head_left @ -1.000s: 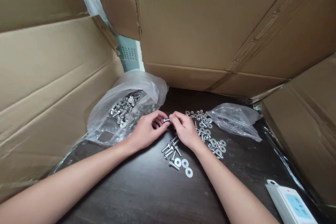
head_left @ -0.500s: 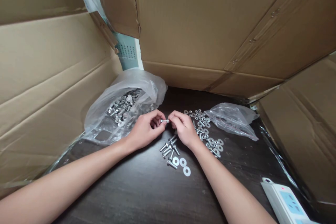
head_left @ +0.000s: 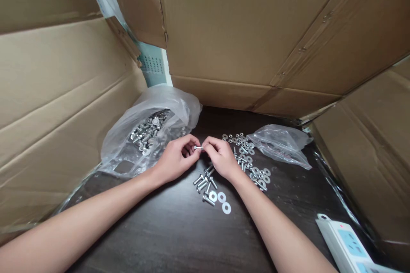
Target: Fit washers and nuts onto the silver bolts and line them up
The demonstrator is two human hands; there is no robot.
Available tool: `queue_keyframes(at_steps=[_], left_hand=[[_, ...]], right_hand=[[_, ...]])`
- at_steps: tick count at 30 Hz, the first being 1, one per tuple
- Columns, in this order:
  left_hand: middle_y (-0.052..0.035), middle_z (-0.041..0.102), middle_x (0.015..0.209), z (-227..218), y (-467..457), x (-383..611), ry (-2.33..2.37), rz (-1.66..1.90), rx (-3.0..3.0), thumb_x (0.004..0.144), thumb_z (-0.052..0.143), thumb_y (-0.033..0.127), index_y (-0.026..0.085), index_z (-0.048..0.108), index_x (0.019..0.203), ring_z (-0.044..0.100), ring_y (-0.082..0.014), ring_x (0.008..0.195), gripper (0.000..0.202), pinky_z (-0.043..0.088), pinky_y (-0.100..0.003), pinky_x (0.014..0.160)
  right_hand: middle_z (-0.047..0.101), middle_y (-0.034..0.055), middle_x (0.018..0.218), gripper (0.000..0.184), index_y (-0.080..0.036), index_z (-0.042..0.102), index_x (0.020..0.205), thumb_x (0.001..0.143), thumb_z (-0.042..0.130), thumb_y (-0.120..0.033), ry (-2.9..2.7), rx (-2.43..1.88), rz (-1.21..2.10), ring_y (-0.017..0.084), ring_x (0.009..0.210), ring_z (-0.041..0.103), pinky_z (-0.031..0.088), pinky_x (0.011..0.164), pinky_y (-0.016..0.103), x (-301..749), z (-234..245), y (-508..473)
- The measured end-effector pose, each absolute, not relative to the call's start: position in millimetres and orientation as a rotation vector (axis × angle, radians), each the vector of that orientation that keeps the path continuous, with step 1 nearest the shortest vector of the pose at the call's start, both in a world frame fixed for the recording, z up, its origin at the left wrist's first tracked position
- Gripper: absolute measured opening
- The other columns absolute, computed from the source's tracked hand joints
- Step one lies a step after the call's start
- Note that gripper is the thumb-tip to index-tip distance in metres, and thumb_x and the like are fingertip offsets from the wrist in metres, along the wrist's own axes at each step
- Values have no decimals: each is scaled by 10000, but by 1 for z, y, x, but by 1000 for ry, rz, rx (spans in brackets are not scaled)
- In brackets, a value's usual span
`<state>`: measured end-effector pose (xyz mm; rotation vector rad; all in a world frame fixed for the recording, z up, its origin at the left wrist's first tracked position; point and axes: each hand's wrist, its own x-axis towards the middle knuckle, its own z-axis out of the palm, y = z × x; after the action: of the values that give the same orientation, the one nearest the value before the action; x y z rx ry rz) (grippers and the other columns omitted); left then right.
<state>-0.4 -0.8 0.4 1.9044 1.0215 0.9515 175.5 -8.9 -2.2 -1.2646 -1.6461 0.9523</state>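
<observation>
A small silver bolt [head_left: 198, 148] is pinched level between the thumb and fingers of my left hand [head_left: 177, 156]. My right hand [head_left: 221, 156] closes its thumb and forefinger on the bolt's right end; a nut seems to sit there, largely covered by the fingertips. Just below the hands lies a loose heap of bolts [head_left: 205, 183]. Beside it are a few flat washers [head_left: 226, 208]. Past my right hand, more washers [head_left: 265, 172], nuts [head_left: 238, 135] and bolts are strewn over the dark table [head_left: 153, 230].
On the left, an open clear plastic bag [head_left: 182, 106] holds many bolts [head_left: 149, 132]. A flattened plastic bag [head_left: 282, 143] lies at the right. A white power strip [head_left: 344, 243] stands near the front right. Cardboard walls [head_left: 250, 25] enclose the table's back and sides.
My right hand has come slightly closer to my left, its fingertips now against the bolt's end. The whole view has shifted a little.
</observation>
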Motion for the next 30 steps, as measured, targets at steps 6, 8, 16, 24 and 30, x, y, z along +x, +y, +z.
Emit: queue_keyframes(at_steps=[6,8,16,24,30], left_hand=[[-3,667,787,1,-1,0,1032,945,1889,897,619,236,171,647,947,618,-143,710,87,500,-261,664],[-1,667,786,0,-1,-1,1036,942,1887,897,619,236,171,651,950,618,-142,714,90,498,-259,667],[7,666,764,-1,-1,-1,1035,948,1874,882,630,237,170,657,934,613,-137,695,89,489,-252,658],[12,677,766,-1,-1,-1,1060,943,1850,871,639,242,179,667,934,632,-139,707,93,500,-247,666],[-6,689,789,0,-1,0,1083,954,1836,885,641,277,180,663,943,649,-154,732,115,518,-259,671]], right_hand=[[490,-21,628,268,-211,520,658,892,499,-340,-1663,-1261,947,150,642,454,349,615,276,177,-4,-9],[495,-19,637,274,-210,524,667,902,499,-347,-1671,-1248,953,151,648,457,354,622,277,177,-4,-9],[509,-15,660,278,-205,537,710,936,490,-360,-1746,-1239,947,151,654,459,351,629,278,179,-3,-9],[502,-25,649,265,-208,527,693,921,481,-337,-1700,-1221,1025,148,648,458,345,642,286,179,-2,-9],[517,-28,650,219,-208,567,722,892,507,-332,-1659,-1241,1040,148,636,460,340,621,287,179,-1,-10]])
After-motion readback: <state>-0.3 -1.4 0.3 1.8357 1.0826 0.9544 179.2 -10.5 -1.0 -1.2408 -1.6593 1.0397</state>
